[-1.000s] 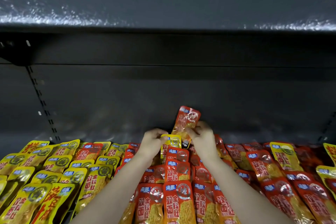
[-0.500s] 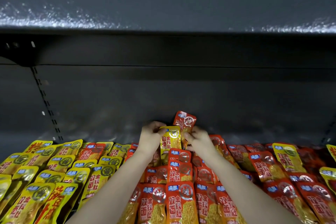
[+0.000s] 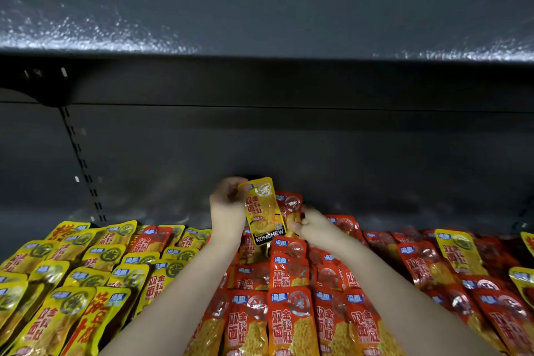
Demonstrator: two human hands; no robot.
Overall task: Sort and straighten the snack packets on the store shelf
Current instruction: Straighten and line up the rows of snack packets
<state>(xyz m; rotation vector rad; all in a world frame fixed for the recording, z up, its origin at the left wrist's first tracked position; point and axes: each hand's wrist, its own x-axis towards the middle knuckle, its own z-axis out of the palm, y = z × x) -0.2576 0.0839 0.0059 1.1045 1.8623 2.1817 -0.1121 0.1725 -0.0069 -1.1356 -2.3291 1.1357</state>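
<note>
Head view: red rows [image 3: 289, 324] lie nearest, yellow rows [image 3: 86, 283] at left. Above the red rows, left hand [image 3: 228, 207] pinches yellow packet [image 3: 264, 211] by its upper left corner, now lifted clear of the pile it sat in a second ago. Its long axis stands near upright, top tipped slightly left, face to camera, black band lowest. Right hand [image 3: 315, 230], fingers curled, appears to pinch red packet [image 3: 291, 205], lowered behind it. Judgement: stray extracted; belongs left.

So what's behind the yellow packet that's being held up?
A red packet, held by the right hand, stands just behind the yellow packet in the left hand. Only its right side shows; the rest is covered. Behind both is the dark back wall.
</note>
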